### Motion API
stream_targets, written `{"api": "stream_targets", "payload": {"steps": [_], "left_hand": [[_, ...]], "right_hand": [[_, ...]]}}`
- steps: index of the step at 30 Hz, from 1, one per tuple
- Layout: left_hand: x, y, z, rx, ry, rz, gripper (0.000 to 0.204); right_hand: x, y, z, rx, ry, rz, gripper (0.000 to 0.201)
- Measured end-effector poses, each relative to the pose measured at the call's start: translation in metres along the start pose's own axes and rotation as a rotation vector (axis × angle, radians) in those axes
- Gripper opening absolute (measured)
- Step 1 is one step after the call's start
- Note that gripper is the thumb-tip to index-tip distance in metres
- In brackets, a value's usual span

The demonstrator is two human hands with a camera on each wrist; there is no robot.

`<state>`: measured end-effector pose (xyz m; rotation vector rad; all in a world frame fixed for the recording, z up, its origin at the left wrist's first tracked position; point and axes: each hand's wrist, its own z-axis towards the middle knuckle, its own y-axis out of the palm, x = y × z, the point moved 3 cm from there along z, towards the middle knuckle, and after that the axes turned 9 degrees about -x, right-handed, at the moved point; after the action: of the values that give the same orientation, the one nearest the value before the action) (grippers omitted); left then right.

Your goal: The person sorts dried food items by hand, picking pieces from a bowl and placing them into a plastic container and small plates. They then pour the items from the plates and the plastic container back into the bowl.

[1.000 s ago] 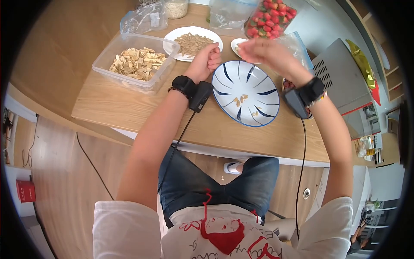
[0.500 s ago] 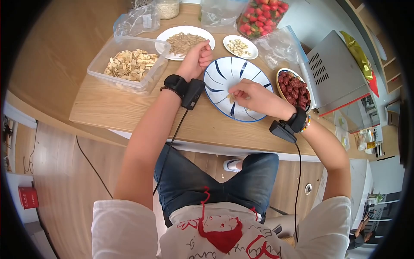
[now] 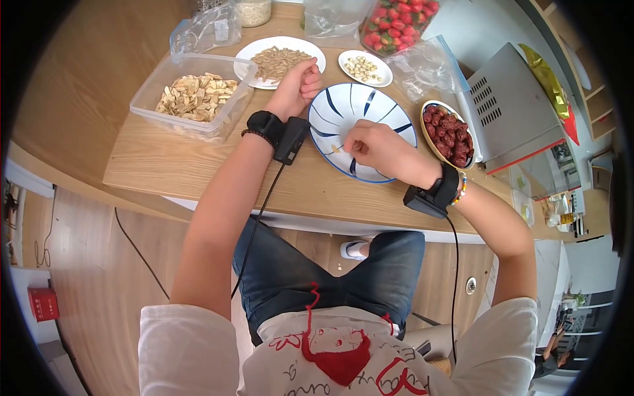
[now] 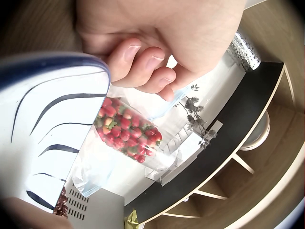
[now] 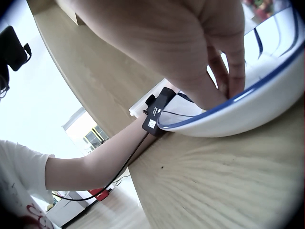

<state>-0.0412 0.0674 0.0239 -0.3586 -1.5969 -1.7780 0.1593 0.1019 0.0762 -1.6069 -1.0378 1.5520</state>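
Observation:
My right hand (image 3: 383,153) is over a white bowl with dark blue stripes (image 3: 343,109), fingers bent down into it. In the right wrist view its fingertips come together inside the rim, with a small pale seed (image 5: 223,88) between them. A thin yellowish piece (image 3: 335,148) lies in the bowl by the fingertips. My left hand (image 3: 298,87) rests at the bowl's left, fingers loosely curled and holding nothing; the left wrist view shows them bent toward the palm. Behind the bowl is a small white dish (image 3: 344,61) of pale round seeds (image 3: 361,68).
A clear plastic box (image 3: 146,99) of dried slices (image 3: 196,97) stands left. A white plate (image 3: 246,54) of brown dried pieces lies behind my left hand. Dried red dates (image 3: 449,134) fill a bowl at right, beside a grey appliance (image 3: 502,105). Strawberries (image 3: 396,26) and plastic bags (image 3: 426,69) are at the back.
My right hand has come from the small seed dish down and toward me into the striped bowl, its fingers now drawn together. The left hand has stayed in place beside the bowl.

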Motion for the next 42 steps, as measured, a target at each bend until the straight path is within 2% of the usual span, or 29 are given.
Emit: {"api": "stream_targets", "payload": {"steps": [2,5,11,20,23,26,30,31,34,35,38,42], "left_hand": [[0.0,-0.001,0.0,0.002,-0.002,-0.001,0.025],[0.001,-0.003,0.002,-0.019,0.003,0.006,0.022],[0.0,-0.001,0.001,-0.001,-0.003,-0.005,0.024],[0.001,0.001,0.0,0.017,-0.004,0.013,0.025],[0.001,0.001,0.0,0.012,-0.009,0.012,0.025],[0.001,0.001,0.0,0.03,0.0,0.028,0.025],[0.0,0.001,0.001,0.035,-0.001,0.027,0.025],[0.0,0.001,0.0,0.038,-0.003,0.026,0.025],[0.001,0.0,0.0,0.038,0.004,0.032,0.025],[0.0,0.0,0.0,0.038,0.007,0.034,0.025],[0.0,-0.002,0.001,0.028,0.007,0.04,0.025],[0.0,0.0,0.0,0.04,0.002,0.034,0.025]], "right_hand": [[0.001,-0.001,0.0,0.009,-0.02,-0.003,0.011],[0.001,-0.002,-0.004,-0.027,0.05,0.041,0.011],[-0.001,0.002,-0.01,0.009,-0.006,-0.146,0.013],[0.004,-0.002,-0.006,-0.033,-0.012,-0.128,0.012],[0.012,-0.007,-0.001,-0.046,0.043,-0.051,0.01],[0.026,-0.025,0.004,-0.024,0.127,0.187,0.012],[0.036,-0.041,0.006,-0.002,0.163,0.219,0.011],[0.033,-0.042,0.005,-0.072,0.202,0.155,0.009],[0.019,-0.037,-0.002,-0.188,0.194,0.202,0.011],[0.006,-0.039,-0.006,-0.205,0.169,0.136,0.012],[0.007,-0.037,-0.012,-0.178,0.192,0.061,0.012],[0.007,-0.031,-0.016,-0.215,0.225,0.158,0.012]]}}
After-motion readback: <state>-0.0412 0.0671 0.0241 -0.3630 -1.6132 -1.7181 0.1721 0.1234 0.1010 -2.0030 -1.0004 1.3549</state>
